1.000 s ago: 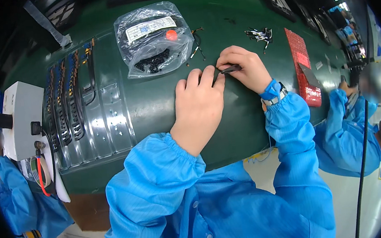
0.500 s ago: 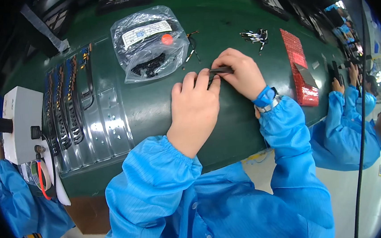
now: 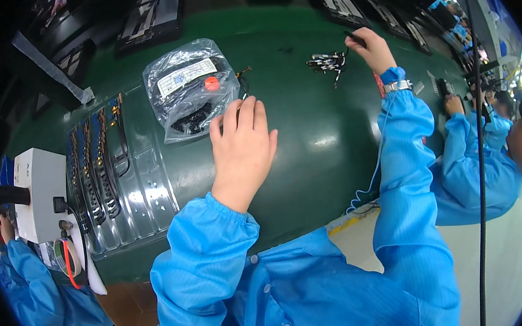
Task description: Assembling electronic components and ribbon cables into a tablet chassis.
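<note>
My left hand (image 3: pixel 244 146) lies palm down over the green table (image 3: pixel 311 177), its fingers stretched out and the thumb apart. Its fingertips reach beside a clear plastic bag (image 3: pixel 191 89) of small black parts and the ends of thin dark cables (image 3: pixel 243 81). My right hand (image 3: pixel 373 50) is raised at the far right, fingers pinched round a slim dark piece (image 3: pixel 355 39) whose kind I cannot make out. Just left of it lies a small pile of black-and-silver cable pieces (image 3: pixel 327 64). A blue band and metal strap circle the right wrist.
At left, a clear tray (image 3: pixel 147 196) holds rows of black cables (image 3: pixel 90 170). Beyond it stands a white box (image 3: pixel 36 193) with a hose. Red wrap (image 3: pixel 380 85) is mostly hidden behind my right arm. Co-workers in blue sit at both sides; a black cable (image 3: pixel 479 164) hangs at right.
My hands have parted. The right one has moved away to the far right with the slim dark piece; the left has shifted left toward the bag, its fingers opened. The whole view has shifted slightly.
</note>
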Tool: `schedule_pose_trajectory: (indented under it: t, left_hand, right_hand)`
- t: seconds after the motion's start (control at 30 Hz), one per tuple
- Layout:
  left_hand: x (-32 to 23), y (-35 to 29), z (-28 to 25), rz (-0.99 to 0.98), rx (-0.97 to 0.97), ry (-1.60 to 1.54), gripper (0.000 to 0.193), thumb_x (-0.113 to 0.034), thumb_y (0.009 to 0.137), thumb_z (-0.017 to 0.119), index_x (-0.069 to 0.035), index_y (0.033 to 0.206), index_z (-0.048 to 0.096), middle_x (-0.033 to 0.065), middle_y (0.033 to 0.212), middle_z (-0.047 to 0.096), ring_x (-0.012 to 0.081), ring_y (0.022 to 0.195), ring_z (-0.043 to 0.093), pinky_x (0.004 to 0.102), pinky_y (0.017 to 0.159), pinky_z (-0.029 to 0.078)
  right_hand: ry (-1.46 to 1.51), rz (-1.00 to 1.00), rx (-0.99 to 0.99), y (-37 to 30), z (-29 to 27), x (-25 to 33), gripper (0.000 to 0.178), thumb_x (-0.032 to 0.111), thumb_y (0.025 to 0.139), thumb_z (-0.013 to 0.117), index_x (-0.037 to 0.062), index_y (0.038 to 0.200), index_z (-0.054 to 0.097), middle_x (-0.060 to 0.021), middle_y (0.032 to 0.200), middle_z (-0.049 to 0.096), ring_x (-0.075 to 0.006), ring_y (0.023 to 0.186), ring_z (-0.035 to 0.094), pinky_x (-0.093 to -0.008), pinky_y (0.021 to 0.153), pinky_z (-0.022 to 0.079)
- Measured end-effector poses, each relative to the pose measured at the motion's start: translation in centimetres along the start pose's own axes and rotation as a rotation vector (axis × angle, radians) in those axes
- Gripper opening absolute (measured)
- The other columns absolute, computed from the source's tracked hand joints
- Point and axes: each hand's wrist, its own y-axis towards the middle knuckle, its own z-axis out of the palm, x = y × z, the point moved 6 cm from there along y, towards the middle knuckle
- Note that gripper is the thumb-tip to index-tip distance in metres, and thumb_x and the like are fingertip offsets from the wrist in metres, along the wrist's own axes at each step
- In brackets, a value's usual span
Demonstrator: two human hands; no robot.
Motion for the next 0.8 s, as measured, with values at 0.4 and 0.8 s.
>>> schedule_pose_trajectory:
  t: [0.4, 0.8]
  left_hand:
    - [-1.1, -0.1, -0.1, 0.097, 0.149, 0.087, 0.036, -0.023, 0.075, 0.064, -0.008, 0.107, 0.057, 0.0033, 0.118, 0.05, 0.0214, 0.116, 0.042, 0.0609, 0.097, 0.023]
    - [-1.0, -0.9, 0.4, 0.1, 0.144, -0.001, 0.043, -0.023, 0.077, 0.062, -0.009, 0.116, 0.053, 0.006, 0.119, 0.051, 0.0202, 0.115, 0.045, 0.0559, 0.097, 0.029]
  right_hand:
    - [-0.049, -0.009, -0.024, 0.7, 2.3, 3.2, 0.019, 0.019, 0.078, 0.064, 0.0048, 0.091, 0.065, -0.0093, 0.089, 0.06, -0.0296, 0.082, 0.059, -0.0343, 0.072, 0.048]
    - [-0.205, -0.045, 0.138, 2.4, 7.7, 8.4, 0.017, 0.022, 0.079, 0.063, 0.0125, 0.093, 0.065, -0.0033, 0.094, 0.061, -0.0255, 0.087, 0.06, -0.0353, 0.073, 0.05]
